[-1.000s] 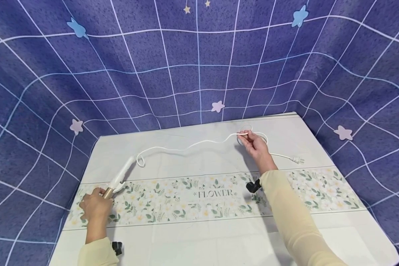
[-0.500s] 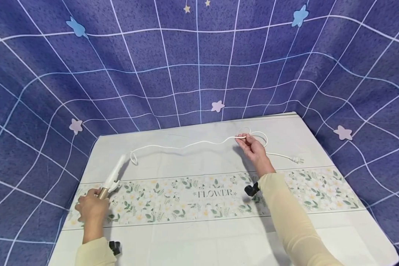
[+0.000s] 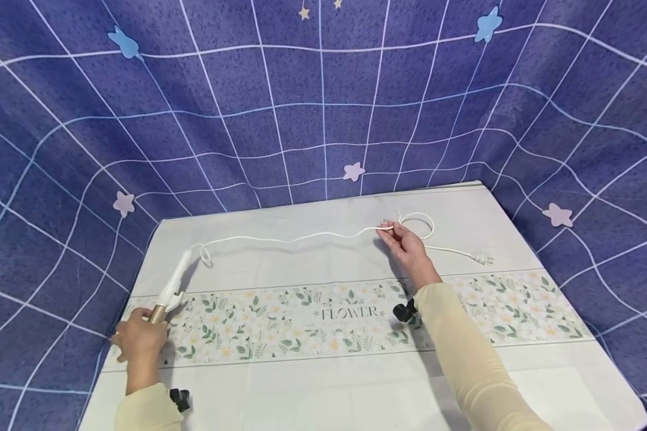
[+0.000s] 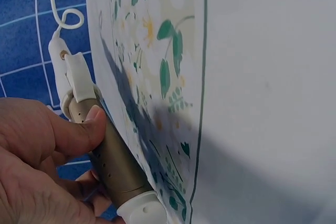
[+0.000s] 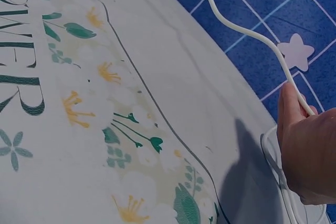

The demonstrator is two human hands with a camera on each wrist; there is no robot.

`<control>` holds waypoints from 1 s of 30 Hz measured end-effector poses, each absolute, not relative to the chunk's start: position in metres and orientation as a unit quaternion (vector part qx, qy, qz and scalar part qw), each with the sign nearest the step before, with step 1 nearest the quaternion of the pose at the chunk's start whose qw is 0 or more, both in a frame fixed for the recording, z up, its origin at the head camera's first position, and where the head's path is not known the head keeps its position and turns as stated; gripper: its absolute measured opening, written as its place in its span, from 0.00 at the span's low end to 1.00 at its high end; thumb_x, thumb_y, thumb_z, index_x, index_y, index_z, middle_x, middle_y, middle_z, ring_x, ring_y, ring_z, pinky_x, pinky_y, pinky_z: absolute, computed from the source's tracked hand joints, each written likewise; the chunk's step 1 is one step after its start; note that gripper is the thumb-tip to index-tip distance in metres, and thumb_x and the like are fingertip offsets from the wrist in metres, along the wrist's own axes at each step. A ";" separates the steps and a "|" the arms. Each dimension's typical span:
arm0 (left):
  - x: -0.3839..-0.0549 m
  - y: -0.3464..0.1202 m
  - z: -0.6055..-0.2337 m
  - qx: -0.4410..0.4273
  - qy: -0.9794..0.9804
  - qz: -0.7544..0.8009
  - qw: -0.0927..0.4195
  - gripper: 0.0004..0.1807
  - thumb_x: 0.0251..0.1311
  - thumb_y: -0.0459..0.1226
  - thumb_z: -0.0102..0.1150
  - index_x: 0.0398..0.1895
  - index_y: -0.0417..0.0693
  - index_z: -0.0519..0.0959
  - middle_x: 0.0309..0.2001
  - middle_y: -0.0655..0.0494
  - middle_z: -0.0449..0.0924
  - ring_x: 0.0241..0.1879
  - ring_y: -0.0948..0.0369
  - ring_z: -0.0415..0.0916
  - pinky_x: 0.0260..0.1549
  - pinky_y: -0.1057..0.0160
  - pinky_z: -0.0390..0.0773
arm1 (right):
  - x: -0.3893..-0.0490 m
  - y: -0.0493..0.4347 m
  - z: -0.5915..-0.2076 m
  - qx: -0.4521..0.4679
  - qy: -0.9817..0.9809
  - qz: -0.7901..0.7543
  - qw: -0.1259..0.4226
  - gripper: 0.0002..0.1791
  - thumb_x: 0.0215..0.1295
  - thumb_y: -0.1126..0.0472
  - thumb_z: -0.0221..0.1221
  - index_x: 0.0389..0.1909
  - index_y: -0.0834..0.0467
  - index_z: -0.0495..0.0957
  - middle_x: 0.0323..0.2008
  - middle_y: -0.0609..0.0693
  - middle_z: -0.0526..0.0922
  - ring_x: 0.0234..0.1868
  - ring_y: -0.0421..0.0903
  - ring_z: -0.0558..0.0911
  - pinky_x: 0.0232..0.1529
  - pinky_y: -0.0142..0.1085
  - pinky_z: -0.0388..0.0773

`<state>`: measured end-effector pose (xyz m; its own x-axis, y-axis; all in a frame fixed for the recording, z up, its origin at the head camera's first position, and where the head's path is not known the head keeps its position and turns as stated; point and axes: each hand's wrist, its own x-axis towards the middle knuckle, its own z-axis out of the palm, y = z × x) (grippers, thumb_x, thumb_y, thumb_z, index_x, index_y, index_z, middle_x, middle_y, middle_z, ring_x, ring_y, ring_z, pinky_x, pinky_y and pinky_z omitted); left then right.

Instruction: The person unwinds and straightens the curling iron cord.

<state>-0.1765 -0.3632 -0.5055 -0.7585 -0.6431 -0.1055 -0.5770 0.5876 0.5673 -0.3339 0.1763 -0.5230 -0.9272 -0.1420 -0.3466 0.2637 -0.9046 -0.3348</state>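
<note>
At the left of the table, my left hand [image 3: 140, 341] holds a curling iron [image 3: 174, 280] by its gold barrel, the white handle pointing away from me. In the left wrist view the thumb lies along the barrel [image 4: 118, 158], with the white clamp lever [image 4: 79, 77] above it and the white end cap [image 4: 142, 208] below. A white power cord [image 3: 291, 240] leaves the handle in a small loop and runs right, raised off the table. My right hand [image 3: 410, 248] pinches this cord. Beyond it the cord makes a larger loop, then ends in a two-prong plug [image 3: 483, 259] on the table.
A white cloth [image 3: 302, 389] with a floral band and the word FLOWER covers the table. A blue curtain [image 3: 323, 120] with grid lines and stars encloses the back and both sides. Black wrist mounts [image 3: 404, 311] sit at both sleeves.
My left hand has moved left with the curling iron. The right hand has shifted slightly left and nearer to me, and the cord between them is straighter. The plug has stayed in place.
</note>
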 end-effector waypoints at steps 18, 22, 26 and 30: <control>-0.174 -0.383 -0.511 0.344 -0.898 -0.270 0.041 0.27 0.46 0.27 0.49 0.55 0.32 0.66 0.52 0.17 0.53 0.60 0.23 0.45 0.47 0.17 0.44 | -0.335 0.179 -0.521 0.111 0.142 -0.981 0.072 0.12 0.75 0.66 0.38 0.42 0.72 0.68 0.40 0.66 0.76 0.60 0.59 0.73 0.67 0.46 0.58; -0.175 -0.388 -0.511 0.350 -0.895 -0.272 0.037 0.27 0.46 0.27 0.49 0.56 0.32 0.65 0.53 0.17 0.51 0.60 0.23 0.43 0.46 0.17 0.45 | -0.336 0.178 -0.522 0.110 0.141 -0.982 0.063 0.12 0.75 0.66 0.39 0.42 0.71 0.68 0.40 0.66 0.77 0.67 0.57 0.65 0.67 0.45 0.59; -0.175 -0.393 -0.511 0.356 -0.894 -0.271 0.028 0.28 0.46 0.27 0.49 0.56 0.32 0.63 0.54 0.17 0.50 0.61 0.23 0.42 0.46 0.18 0.48 | -0.336 0.176 -0.522 0.107 0.142 -0.983 0.054 0.12 0.75 0.66 0.40 0.42 0.71 0.68 0.40 0.66 0.76 0.65 0.58 0.68 0.66 0.45 0.60; -0.174 -0.396 -0.512 0.362 -0.891 -0.274 0.027 0.26 0.46 0.27 0.49 0.54 0.33 0.63 0.55 0.17 0.50 0.61 0.23 0.42 0.46 0.19 0.49 | -0.335 0.175 -0.523 0.098 0.151 -0.982 0.056 0.13 0.75 0.65 0.38 0.42 0.71 0.67 0.39 0.65 0.76 0.71 0.57 0.59 0.67 0.45 0.59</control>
<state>-0.1742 -0.3964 -0.5115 -0.7361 -0.6600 -0.1498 -0.6303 0.5880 0.5069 -0.3348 0.1749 -0.5225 -0.9746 -0.0795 -0.2094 0.1389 -0.9480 -0.2864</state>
